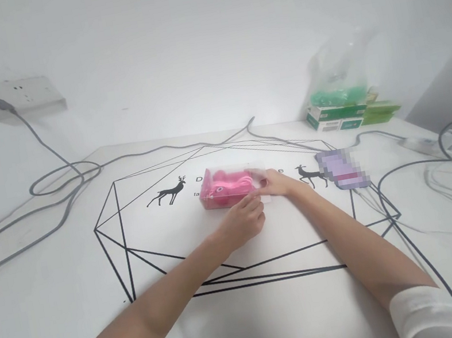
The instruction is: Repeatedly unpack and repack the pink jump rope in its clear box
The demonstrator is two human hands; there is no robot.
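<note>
Two hands are set at the right end of a clear box (207,199) — the left hand (241,224) and the right hand (276,181). It's laid mid-table on the white table (275,323), pretty much between the printed deer, with a pink item (233,184) packed inside. Its long axis is run sideways, left to right, pink-tinted end pointed left and see-through end pointed right. That end is clasped by the right thumb and fingers; left fingers are curled together at the near corner — can't tell if anything's pinched.
</note>
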